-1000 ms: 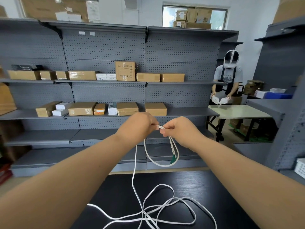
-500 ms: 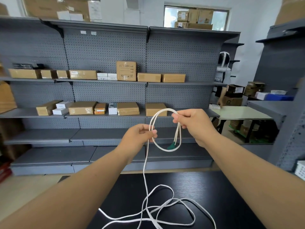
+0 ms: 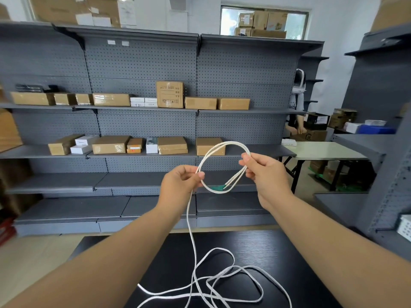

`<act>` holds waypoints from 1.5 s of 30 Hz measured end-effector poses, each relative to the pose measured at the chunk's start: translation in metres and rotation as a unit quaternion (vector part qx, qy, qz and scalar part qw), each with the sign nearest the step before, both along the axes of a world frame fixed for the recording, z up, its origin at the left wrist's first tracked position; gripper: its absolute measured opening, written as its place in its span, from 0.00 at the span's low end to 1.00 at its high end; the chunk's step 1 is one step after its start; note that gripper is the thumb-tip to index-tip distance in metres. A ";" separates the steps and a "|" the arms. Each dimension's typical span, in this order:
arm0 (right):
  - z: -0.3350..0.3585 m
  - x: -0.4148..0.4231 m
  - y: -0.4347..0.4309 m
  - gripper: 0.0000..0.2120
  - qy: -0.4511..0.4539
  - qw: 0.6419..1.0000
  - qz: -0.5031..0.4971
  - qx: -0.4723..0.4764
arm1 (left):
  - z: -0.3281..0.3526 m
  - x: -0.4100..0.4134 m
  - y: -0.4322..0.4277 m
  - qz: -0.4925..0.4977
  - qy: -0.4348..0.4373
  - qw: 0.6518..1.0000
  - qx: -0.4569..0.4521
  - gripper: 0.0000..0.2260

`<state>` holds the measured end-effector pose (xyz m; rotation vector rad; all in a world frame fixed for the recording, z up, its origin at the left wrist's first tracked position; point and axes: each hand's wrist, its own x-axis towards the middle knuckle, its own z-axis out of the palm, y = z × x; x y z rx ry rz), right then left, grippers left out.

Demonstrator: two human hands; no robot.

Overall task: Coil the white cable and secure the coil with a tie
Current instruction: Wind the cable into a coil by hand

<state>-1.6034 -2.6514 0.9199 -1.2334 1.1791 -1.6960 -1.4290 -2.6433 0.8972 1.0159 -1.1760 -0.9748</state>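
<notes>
Grey pegboard shelving (image 3: 142, 63) carries cardboard boxes (image 3: 110, 144); a black table (image 3: 278, 252) lies below; another person (image 3: 297, 103) stands right.

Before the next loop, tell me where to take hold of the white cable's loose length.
Take the straight strand hanging below the left hand, above the black table. It is single and straight there, while lower down it lies in crossing loops. Come from the left; the right hand holds the coil on the other side.
</notes>
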 end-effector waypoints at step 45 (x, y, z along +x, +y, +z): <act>0.038 -0.021 0.005 0.05 0.332 0.939 0.089 0.027 | 0.009 0.018 -0.001 -0.127 -0.101 0.986 0.037 0.06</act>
